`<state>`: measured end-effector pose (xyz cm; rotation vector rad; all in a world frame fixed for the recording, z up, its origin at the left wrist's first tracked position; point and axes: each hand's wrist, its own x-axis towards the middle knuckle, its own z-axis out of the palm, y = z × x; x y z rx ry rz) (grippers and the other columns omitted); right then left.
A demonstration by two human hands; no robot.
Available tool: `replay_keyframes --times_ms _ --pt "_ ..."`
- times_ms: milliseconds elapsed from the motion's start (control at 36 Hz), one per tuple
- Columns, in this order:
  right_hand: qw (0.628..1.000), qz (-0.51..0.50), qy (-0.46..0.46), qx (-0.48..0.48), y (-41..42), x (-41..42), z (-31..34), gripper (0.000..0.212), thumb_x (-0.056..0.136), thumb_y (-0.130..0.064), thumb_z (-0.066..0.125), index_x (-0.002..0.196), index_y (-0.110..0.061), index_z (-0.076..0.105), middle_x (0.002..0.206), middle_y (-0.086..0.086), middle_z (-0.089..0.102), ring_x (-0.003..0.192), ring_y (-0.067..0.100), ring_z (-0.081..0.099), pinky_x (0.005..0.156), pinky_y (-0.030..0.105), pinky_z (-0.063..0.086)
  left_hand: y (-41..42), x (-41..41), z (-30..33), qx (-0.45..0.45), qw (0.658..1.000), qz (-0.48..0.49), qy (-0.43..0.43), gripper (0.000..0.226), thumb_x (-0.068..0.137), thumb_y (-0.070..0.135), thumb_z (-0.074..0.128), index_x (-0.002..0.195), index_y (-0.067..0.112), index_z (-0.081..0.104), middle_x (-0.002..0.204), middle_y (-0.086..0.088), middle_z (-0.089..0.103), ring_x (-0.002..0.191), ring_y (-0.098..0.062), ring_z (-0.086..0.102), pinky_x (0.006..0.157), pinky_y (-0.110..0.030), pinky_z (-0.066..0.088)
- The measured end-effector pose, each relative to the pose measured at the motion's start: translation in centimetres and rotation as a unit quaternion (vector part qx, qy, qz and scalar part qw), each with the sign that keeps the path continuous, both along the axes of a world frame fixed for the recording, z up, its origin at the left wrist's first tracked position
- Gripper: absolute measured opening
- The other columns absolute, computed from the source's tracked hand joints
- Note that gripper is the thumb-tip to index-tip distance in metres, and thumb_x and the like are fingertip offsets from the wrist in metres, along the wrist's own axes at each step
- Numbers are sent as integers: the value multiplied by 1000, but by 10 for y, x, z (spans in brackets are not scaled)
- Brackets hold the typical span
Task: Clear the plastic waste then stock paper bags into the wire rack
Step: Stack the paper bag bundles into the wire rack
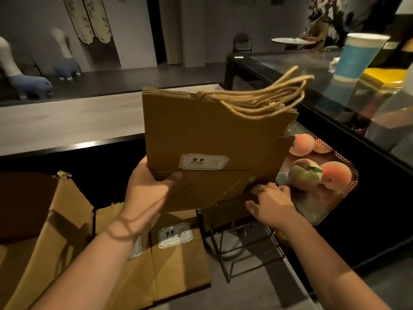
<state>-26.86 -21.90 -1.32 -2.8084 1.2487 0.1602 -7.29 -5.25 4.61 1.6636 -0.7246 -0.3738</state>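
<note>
The left hand grips a thick stack of folded brown paper bags by its lower left corner, thumb curled over the front face and fingers hidden behind, and holds the stack upright above the counter. A white label reading 9.9 sits on the front bag just right of that thumb, and the twisted paper handles fan out to the upper right, far above both hands. The right hand rests at the stack's bottom right edge with its fingers curled against the lower bags; whether it pinches them or only steadies them cannot be told. Directly below the right hand stands the black wire rack, its right-hand slots bare, while brown paper shows in the rack just under that hand's fingers. Beneath the left forearm lie more paper bags, one bearing the same 9.9 label, and further left an open cardboard box. Just right of the right hand is a perforated tray holding peaches. Far beyond the right hand, on the raised dark counter, stands a blue and white cup
</note>
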Motion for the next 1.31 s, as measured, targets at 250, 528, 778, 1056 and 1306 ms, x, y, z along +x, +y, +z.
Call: replay_keyframes --times_ms 250,528,778,1056,1306 --pt "984 -53 -138 102 -9 2 -12 29 97 -45 40 105 -24 58 123 2 57 129 24 40 114 38 20 -13 -19 -69 16 991 10 134 46 86 8 69 122 29 50 107 17 62 107 -14 58 96 -35 46" --pt "938 -141 -311 58 -4 -6 -20 29 101 -23 47 118 0 53 118 12 46 116 30 43 99 29 29 -31 -44 -95 48 988 31 145 51 92 12 62 140 15 44 130 -3 55 124 -24 49 95 -29 37" --pt "909 -175 -373 59 -1 -4 -27 20 101 -23 45 114 -7 50 111 4 47 108 26 49 93 33 38 -36 -41 -98 72 988 21 133 14 99 36 47 110 28 51 105 3 60 103 -25 59 90 -36 48" --pt "852 -218 -473 53 -4 7 -32 15 100 -9 44 106 -17 56 104 1 55 85 7 49 74 17 39 -32 -57 -84 -36 998 7 45 44 98 14 49 130 41 36 118 26 47 111 5 44 95 -11 32" --pt "766 -191 -597 144 -4 -6 -24 37 98 8 36 105 -21 59 88 -9 52 69 -4 54 58 6 46 -38 -64 -80 -97 995 18 7 46 96 9 51 134 30 38 116 24 52 105 9 52 91 -10 40"
